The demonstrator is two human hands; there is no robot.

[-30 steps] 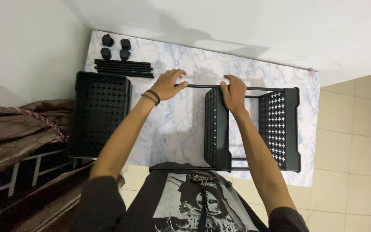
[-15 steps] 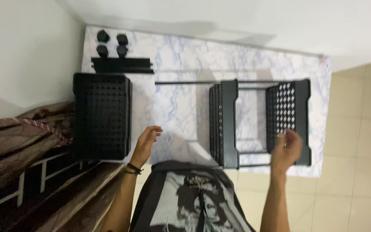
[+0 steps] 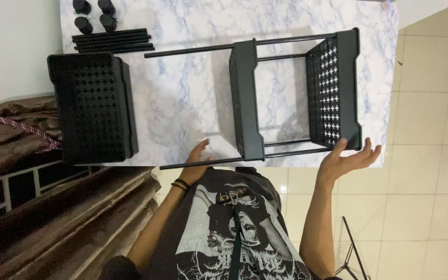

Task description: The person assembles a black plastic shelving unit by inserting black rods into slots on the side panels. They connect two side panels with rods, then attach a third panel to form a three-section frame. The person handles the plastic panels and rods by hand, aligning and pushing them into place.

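From my feed there's no packaging anywhere, just the half-built black rack [image 3: 286, 96] lying on the marble-pattern mat [image 3: 182, 98], right hand [image 3: 346, 161] open-palmed touching its perforated end shelf, left hand [image 3: 197, 158] open by the lower rod.

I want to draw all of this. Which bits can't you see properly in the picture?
Head view only:
- Left hand: palm hidden, seen from the back beside a black rod; contact unclear.
- Right hand: open by the rack's end basket; touching or not, unclear.
- Loose black basket: inside hidden, underside up.
- Wheels: top ones cut by the frame edge.
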